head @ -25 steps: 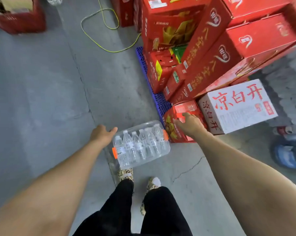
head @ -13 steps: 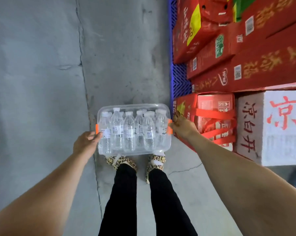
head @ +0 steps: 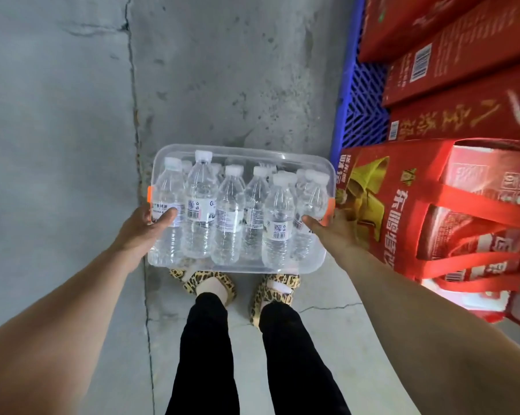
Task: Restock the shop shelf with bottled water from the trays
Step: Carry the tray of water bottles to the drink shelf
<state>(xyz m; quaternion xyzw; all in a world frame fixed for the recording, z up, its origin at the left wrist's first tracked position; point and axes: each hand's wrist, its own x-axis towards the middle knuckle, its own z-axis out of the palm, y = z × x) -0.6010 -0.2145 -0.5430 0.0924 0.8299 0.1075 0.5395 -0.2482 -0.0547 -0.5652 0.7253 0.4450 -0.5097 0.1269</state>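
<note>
Concrete floor point(head: 58, 115), 1 blue pallet point(head: 360, 100) right | 1 clear tray point(head: 240, 151) was above 2 slippers point(head: 210, 283) | 6 water bottles point(head: 231, 211) in near row, more behind, total unclear | left grip point(head: 145, 226), right grip point(head: 333, 232) each clasped a tray end

The red carton point(head: 369, 187) at right middle is showing yellow characters 东鹏特, turned sideways. The red box point(head: 462, 121) above it is carrying gold characters starting with 八; the rest is blurred. Bottle labels point(head: 197, 209) are showing barcodes, their print being too small to read.
</note>
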